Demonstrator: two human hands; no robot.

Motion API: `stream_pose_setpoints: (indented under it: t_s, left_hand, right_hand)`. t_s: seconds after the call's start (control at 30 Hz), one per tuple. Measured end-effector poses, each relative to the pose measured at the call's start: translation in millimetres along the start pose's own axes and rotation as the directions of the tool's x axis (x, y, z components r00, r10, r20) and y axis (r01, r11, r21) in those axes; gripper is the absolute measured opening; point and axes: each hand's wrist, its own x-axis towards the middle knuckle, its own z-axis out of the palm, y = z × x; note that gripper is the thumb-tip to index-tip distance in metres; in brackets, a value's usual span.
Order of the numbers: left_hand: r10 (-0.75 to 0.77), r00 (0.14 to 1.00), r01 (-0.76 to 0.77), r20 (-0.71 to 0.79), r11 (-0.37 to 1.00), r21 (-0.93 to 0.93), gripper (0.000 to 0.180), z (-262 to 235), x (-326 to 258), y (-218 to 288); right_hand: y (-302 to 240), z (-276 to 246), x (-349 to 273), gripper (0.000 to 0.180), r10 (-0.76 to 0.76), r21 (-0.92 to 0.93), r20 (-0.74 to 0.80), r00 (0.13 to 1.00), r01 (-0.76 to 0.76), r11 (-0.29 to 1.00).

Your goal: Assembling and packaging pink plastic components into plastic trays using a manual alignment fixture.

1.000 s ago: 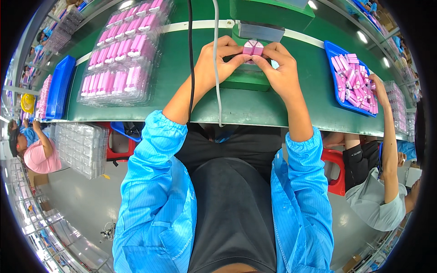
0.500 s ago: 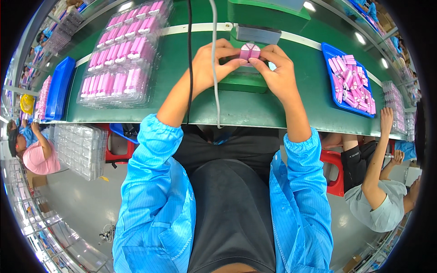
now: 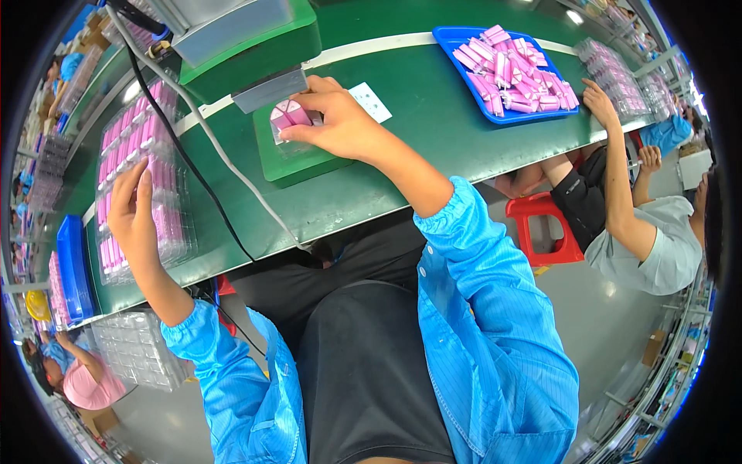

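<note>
My right hand grips a pink piece with a rounded white-marked end between thumb and fingers. The piece sits at a green fixture, under a grey block on the green-topped press. Off to the left, my left hand is open with its fingers stretched out, over the clear plastic trays holding rows of pink pieces. No object shows in it.
A blue tray heaped with pink pieces stands right of the press. Black and grey cables hang across the bench. A white card lies beside the fixture. Blue trays stand far left. A co-worker sits at right by a red stool.
My left hand has let go of the pink piece and moved left to the clear trays. The right hand still holds the piece at the fixture. The view has turned.
</note>
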Motion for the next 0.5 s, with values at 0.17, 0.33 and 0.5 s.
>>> stream_pose_setpoints:
  t_s: [0.17,0.33,0.5]
  left_hand:
    - [-0.047,0.999,0.047,-0.02,0.999,0.01,0.022,-20,-10,-16]
    - [0.033,0.993,-0.012,-0.115,0.983,0.181,0.023,-60,-15,-21]
    - [-0.139,0.987,0.16,-0.08,0.796,0.584,0.031,-138,-36,-85]
  right_hand:
    - [-10,-11,13,0.037,0.18,0.256,0.142,0.973,-0.211,0.943]
    - [-24,-35,19,0.031,0.192,0.298,0.138,0.972,-0.225,0.928]
    - [35,-104,12,0.031,0.245,0.107,-0.363,0.899,-0.221,0.969]
